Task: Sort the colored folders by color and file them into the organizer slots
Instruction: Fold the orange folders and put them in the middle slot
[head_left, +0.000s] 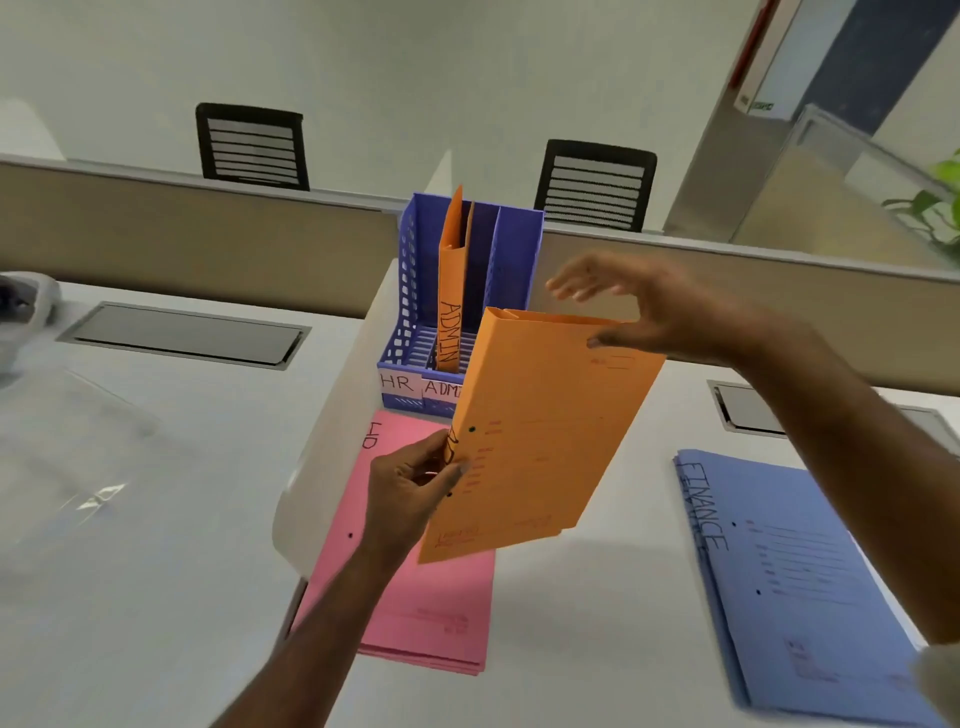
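An orange folder (540, 431) is held in the air in front of the blue organizer (415, 291). My left hand (410, 488) pinches its lower spine edge. My right hand (654, 306) touches its top right corner with the thumb, fingers spread. Another orange folder marked ADMIN (451, 291) stands upright in the organizer's middle slot. Labels HR and ADMIN show on the organizer's front; the held folder hides the right slot's label. A pink folder stack (415, 613) lies flat on the desk below. A blue stack marked FINANCE (800, 582) lies at the right.
The white desk (587, 613) is bounded by a beige partition (182, 228) behind the organizer. A white divider panel (332, 447) runs down left of the pink stack. Grey cable hatches (182, 335) sit in the desk. Two black chairs stand beyond; a plant (935, 202) at far right.
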